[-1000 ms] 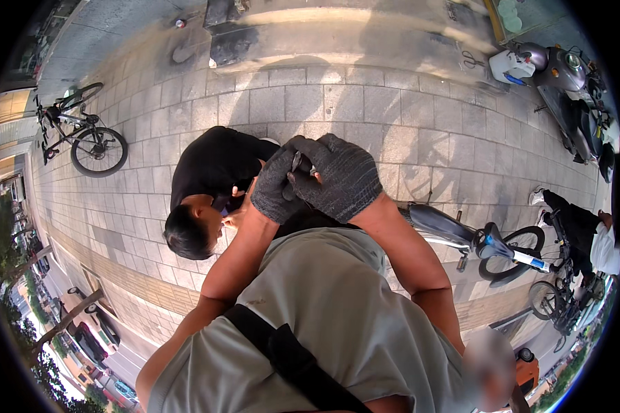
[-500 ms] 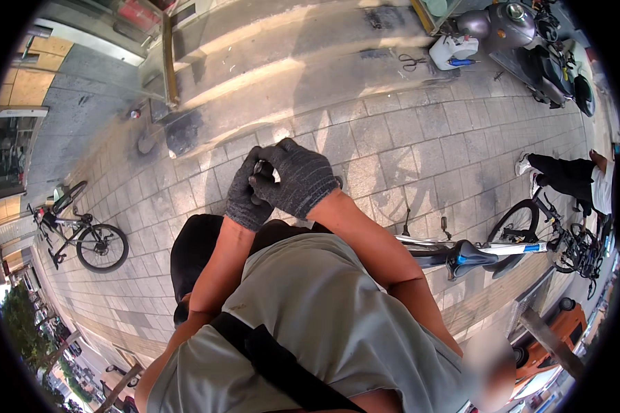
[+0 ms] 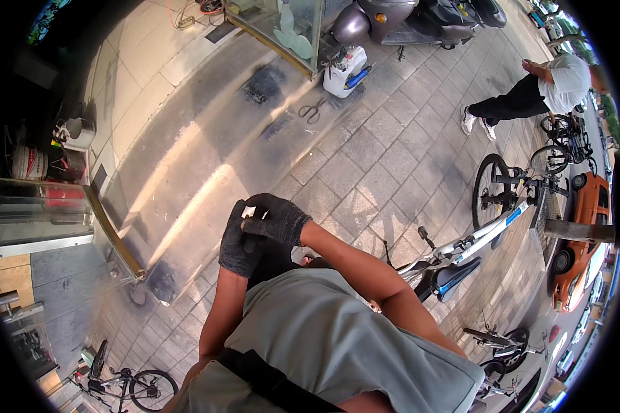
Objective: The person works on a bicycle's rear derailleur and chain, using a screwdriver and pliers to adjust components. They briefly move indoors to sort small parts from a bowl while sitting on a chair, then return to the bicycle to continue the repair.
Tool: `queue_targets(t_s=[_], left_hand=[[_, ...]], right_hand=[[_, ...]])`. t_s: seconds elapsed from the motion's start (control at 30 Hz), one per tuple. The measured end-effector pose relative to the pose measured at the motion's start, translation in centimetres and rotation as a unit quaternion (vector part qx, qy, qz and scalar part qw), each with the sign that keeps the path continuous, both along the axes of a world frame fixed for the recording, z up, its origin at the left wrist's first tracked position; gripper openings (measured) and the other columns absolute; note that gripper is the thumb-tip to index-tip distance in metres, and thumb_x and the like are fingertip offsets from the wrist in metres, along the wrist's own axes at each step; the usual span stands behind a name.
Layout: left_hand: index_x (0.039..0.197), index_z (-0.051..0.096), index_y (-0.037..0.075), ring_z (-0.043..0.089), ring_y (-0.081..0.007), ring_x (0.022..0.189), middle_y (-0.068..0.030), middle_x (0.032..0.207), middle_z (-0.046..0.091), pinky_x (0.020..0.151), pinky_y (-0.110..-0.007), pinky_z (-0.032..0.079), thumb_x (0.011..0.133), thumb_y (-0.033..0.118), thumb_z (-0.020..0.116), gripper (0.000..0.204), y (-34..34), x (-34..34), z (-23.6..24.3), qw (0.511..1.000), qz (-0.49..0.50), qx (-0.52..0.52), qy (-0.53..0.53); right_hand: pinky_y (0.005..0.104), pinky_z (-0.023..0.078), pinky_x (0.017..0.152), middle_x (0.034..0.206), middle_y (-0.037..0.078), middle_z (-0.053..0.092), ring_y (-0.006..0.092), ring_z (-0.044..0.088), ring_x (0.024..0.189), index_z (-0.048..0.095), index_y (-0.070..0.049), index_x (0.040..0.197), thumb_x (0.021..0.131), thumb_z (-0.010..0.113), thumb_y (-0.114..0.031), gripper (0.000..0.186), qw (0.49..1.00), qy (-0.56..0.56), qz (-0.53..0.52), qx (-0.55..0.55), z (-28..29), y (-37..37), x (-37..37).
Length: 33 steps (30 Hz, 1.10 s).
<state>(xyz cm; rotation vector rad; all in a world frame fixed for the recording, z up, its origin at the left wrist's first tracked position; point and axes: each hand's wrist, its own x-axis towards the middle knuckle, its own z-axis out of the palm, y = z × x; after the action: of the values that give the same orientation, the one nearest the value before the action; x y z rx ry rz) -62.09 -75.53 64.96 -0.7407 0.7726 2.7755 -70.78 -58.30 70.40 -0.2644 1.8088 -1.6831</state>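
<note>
Both of my hands wear dark grey knit gloves and meet in front of my waist. My left hand (image 3: 239, 244) is upright, its fingers bent toward the other hand. My right hand (image 3: 279, 219) comes in from the right, with thumb and fingertips pinched against the left fingers. Whatever is between the fingertips, if anything, is too small or hidden to make out. Beyond the hands are worn stone steps (image 3: 207, 148). To my right stands a white and blue bicycle (image 3: 455, 258) with a black saddle.
Large black-handled scissors (image 3: 312, 111) lie on a step beside a white plastic container (image 3: 342, 77) with a blue-handled tool. A grey scooter (image 3: 393, 20) stands behind. A person (image 3: 523, 100) is on the pavement at right, near an orange car (image 3: 581, 241). Another bicycle (image 3: 127, 389) stands lower left.
My view has turned right, bringing the person, scooter and steps further into it. My hands stay together; the gap and shiny spot seen between them before no longer show.
</note>
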Motion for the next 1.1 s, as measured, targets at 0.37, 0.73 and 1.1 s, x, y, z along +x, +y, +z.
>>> queue_targets(t_s=[0.37,0.73,1.1], left_hand=[[0.159,0.038,0.011,0.054,-0.0141,0.077,0.0025,0.084,0.053,0.065,-0.034,0.052,0.089,0.031,0.079,0.084,7.2,-24.9,4.1,0.968,-0.17,-0.182,0.027],[0.152,0.044,0.013,0.043,-0.0107,0.055,0.0008,0.076,0.05,0.059,-0.033,0.042,0.094,0.026,0.074,0.066,13.6,-36.7,0.7,0.972,-0.026,-0.192,-0.13],[0.102,0.058,0.006,0.065,-0.0183,0.084,-0.0031,0.08,0.059,0.109,-0.04,0.051,0.075,-0.01,0.074,0.036,17.9,-44.0,1.8,0.907,-0.156,-0.367,-0.139]], right_hand=[[0.0354,0.056,0.059,0.088,0.011,0.071,0.0191,0.067,0.064,0.068,0.002,0.123,0.096,0.073,-0.041,0.051,0.926,-0.214,-0.309,-0.037,-4.0,11.2,-25.8],[0.0511,0.054,0.099,0.13,0.022,0.068,0.0403,0.067,0.118,0.06,-0.007,0.139,0.091,0.065,-0.04,0.058,0.869,0.08,-0.21,0.441,-22.0,25.9,-67.5],[0.0492,0.056,0.087,0.104,0.02,0.075,0.0398,0.072,0.1,0.076,-0.007,0.106,0.094,0.057,-0.034,0.035,0.888,0.249,0.006,0.388,-23.1,29.0,-74.5]])
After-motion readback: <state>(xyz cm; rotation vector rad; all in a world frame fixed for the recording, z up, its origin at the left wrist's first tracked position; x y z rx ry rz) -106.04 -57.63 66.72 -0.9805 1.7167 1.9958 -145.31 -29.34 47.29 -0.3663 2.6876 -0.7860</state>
